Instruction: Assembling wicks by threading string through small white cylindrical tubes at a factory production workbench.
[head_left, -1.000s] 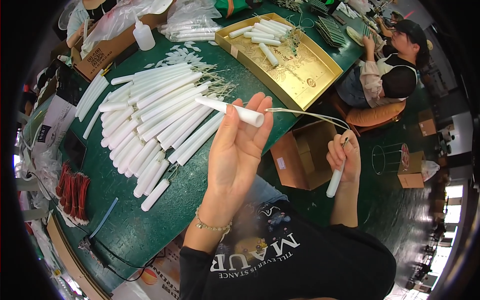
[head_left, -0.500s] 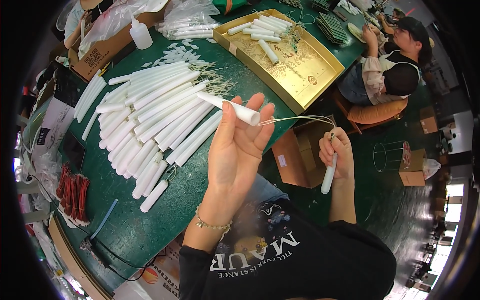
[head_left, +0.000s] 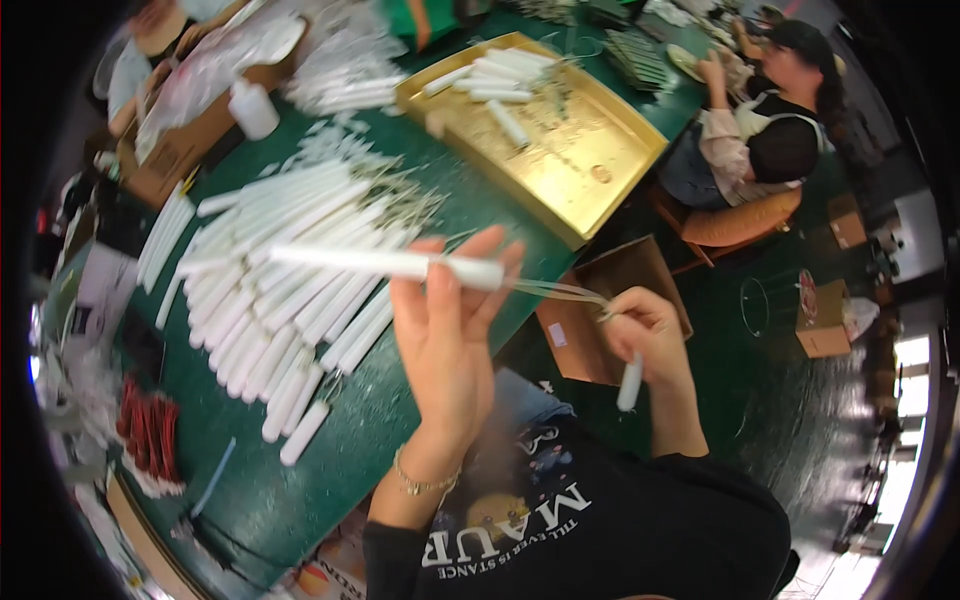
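Note:
My left hand (head_left: 440,345) grips a long white plastic tube (head_left: 385,264) between thumb and fingers, held nearly level above the heap. From the tube's right end run thin pale wires (head_left: 560,291), which reach my right hand (head_left: 645,332). That hand is closed, pinching the wires. A short white cylinder (head_left: 629,386) hangs down from under its fingers; whether it is joined to the wires is hidden. Below and left of my left hand, a heap of similar white tubes (head_left: 250,320) lies on the green table (head_left: 370,420), with wire ends at its far right side.
A gold tray (head_left: 590,205) holding several white tubes stands beyond my hands. Left of it are a white squeeze bottle (head_left: 253,110) and small white pieces (head_left: 335,140). Red wire bundles (head_left: 150,430) lie at the left. An open cardboard box (head_left: 570,345) sits below the table's right edge.
The tube in my left hand has turned level, and more of its length shows leftward. My right hand has moved left and down, closer to it. The wires between are straighter.

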